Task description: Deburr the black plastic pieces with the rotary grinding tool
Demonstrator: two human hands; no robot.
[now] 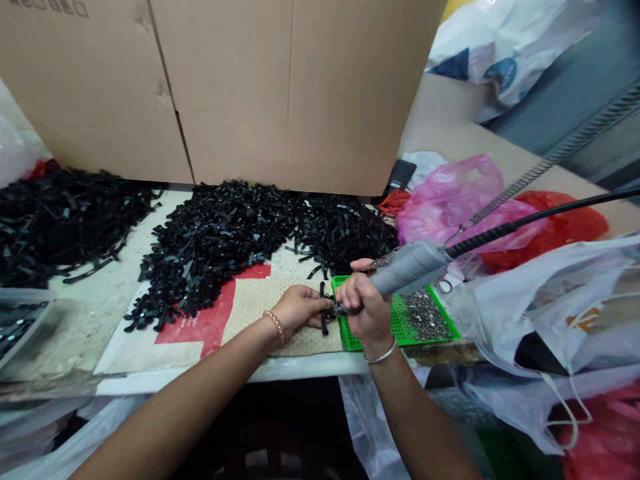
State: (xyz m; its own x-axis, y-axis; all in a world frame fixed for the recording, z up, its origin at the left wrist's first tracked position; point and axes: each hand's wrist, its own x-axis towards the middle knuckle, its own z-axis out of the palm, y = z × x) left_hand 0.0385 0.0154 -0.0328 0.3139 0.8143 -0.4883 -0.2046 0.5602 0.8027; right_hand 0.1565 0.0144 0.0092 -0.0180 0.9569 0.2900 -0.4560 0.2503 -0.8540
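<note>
My left hand (299, 308) pinches a small black strap-like part (324, 325) above a beige mat (253, 313). Wrapped in my right hand (364, 307) is a grey electric screwdriver (410, 268), its tip pointing left at the black part. Whether tip and part touch, I cannot tell. Beneath my right hand lies a green perforated tray (400, 319) with many small metal pieces (427, 315) at its right side. Beyond my hands, black parts are heaped in a middle pile (220, 233) and a smaller pile (345, 233).
A large cardboard box (240, 87) stands behind the piles. At left are another black heap (65, 220) and a clear bin (30, 320). Pink (450, 200) and white plastic bags (530, 307) crowd the right. A coiled spring (545, 163) and black cable (550, 217) run to the screwdriver.
</note>
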